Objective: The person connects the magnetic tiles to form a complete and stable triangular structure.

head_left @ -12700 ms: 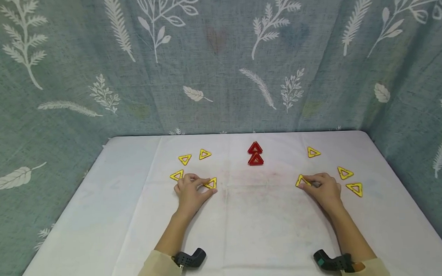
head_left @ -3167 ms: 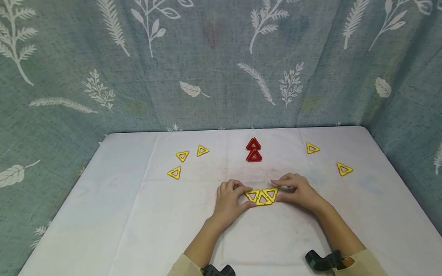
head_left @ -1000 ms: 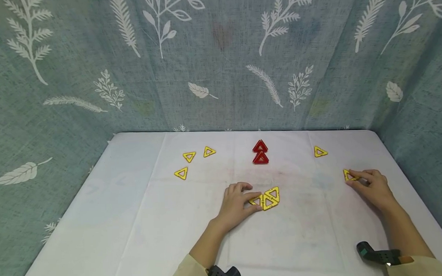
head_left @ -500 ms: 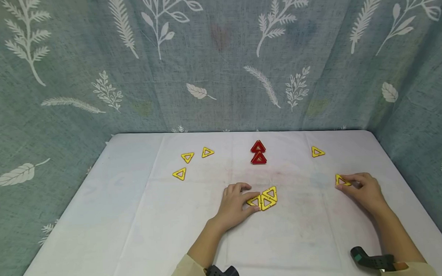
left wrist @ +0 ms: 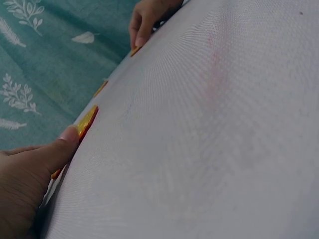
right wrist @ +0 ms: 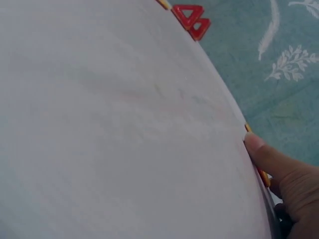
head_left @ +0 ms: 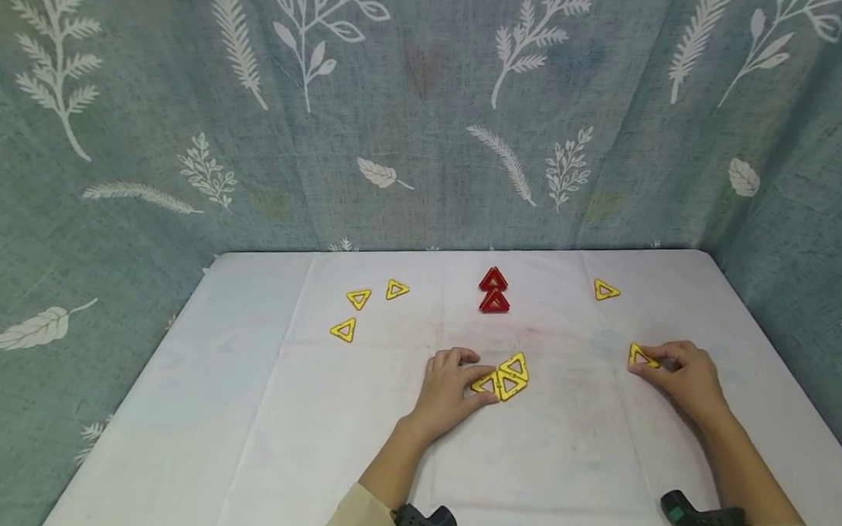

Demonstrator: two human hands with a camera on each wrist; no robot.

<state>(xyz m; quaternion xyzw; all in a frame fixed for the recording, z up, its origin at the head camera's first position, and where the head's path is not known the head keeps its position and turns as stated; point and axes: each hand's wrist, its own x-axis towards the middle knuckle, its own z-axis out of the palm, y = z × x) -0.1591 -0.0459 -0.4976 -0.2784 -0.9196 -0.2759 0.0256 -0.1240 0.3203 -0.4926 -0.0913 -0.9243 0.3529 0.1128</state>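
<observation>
Three yellow triangle tiles lie joined edge to edge in a fan on the white table, the middle tile (head_left: 512, 385) between the other two. My left hand (head_left: 453, 387) pinches the leftmost tile (head_left: 484, 384) between thumb and index finger. To the right, my right hand (head_left: 685, 374) pinches a separate yellow triangle tile (head_left: 638, 354) by its right side, apart from the joined group. In the left wrist view, my left thumb presses on the yellow tile (left wrist: 87, 122), whose edge looks red. The right wrist view shows my right thumb on the held tile's edge.
Several loose yellow triangles lie further back: a group of three at left, among them one tile (head_left: 344, 330), and a single tile (head_left: 606, 290) at right. Two red triangular pieces (head_left: 494, 301) stand at the back middle. A patterned curtain (head_left: 416, 124) hangs behind the table (head_left: 331, 467).
My right hand has picked up a yellow triangle from the right side and brought it left and nearer. The left hand stays on the joined tiles, which number three as before.
</observation>
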